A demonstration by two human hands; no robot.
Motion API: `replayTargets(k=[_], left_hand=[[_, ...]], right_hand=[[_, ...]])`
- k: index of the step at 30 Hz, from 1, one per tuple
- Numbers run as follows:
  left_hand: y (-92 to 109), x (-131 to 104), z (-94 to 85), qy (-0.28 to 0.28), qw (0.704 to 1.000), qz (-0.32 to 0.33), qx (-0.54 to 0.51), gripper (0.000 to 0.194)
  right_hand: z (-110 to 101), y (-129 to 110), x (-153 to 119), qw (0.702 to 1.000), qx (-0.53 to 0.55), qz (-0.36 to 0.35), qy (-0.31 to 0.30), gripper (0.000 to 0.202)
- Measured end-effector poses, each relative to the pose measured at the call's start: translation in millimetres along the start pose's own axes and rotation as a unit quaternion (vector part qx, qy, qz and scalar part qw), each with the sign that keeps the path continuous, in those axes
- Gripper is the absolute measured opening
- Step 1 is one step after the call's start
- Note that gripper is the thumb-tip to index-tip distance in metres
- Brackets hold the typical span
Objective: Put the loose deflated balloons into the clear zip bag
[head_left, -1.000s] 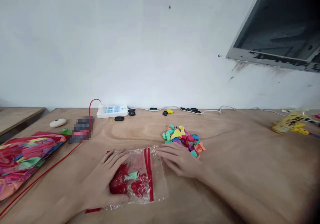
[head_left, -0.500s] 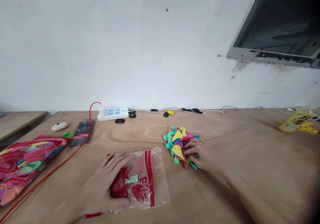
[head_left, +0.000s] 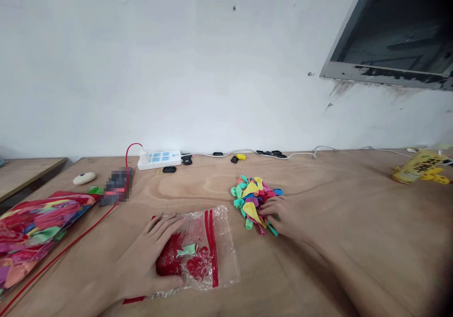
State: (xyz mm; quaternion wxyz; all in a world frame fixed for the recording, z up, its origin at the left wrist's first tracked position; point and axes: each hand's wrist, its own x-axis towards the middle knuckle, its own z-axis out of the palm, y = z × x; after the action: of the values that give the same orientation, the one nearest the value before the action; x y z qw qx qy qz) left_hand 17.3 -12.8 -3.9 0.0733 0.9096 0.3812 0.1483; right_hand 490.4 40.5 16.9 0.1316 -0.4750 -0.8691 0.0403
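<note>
My left hand (head_left: 148,255) lies with fingers spread on a clear plastic bag (head_left: 226,260) with red printing and a red seal strip, pressing it to the table. A pale green balloon (head_left: 187,250) shows inside the bag. To the right of the bag is a small heap of uninflated balloons (head_left: 250,192) in green, yellow, pink, blue and other colours. My right hand (head_left: 283,215) reaches into the heap's right side, its fingers bent and pinching at a balloon. The fingertips are partly hidden among the balloons.
A fuller bag of balloons (head_left: 42,227) lies at left, beside a red cable (head_left: 67,248). Behind are a pixelated phone-like object (head_left: 116,185), a white oval object (head_left: 84,178) and a power strip (head_left: 159,160). A yellow packet (head_left: 417,167) is at far right.
My right thumb and fingers have drawn slightly closer together at the heap. My left hand and the bag stay put; the view has tilted a little.
</note>
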Motion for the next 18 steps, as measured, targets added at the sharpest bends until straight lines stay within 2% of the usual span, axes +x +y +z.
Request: replayTargets(k=[4,10,13,15,18], left_hand=[[0.2,1.0,-0.3,0.004,1.000,0.001,-0.002,0.112],[-0.1,2.7,-0.5,-0.004,1.000,-0.001,0.001,0.111],[1.0,2.7,-2.0,-0.002,1.000,-0.003,-0.003,0.110],[1.8,2.6,-3.1,-0.001,1.000,-0.003,-0.005,0.109],[2.3,2.5,-3.7,0.006,1.000,0.000,-0.006,0.109]], right_hand=[[-3.1,0.8,2.8,1.000,0.015,0.017,0.016,0.047],[-18.6,-5.4,3.6,0.981,0.140,0.057,0.120,0.049],[-23.6,-12.1,2.0,0.955,0.235,0.098,0.152,0.048],[-24.6,-16.3,1.3,0.929,0.322,0.112,0.142,0.045],[-22.6,-22.5,2.3,0.866,0.472,0.125,0.106,0.051]])
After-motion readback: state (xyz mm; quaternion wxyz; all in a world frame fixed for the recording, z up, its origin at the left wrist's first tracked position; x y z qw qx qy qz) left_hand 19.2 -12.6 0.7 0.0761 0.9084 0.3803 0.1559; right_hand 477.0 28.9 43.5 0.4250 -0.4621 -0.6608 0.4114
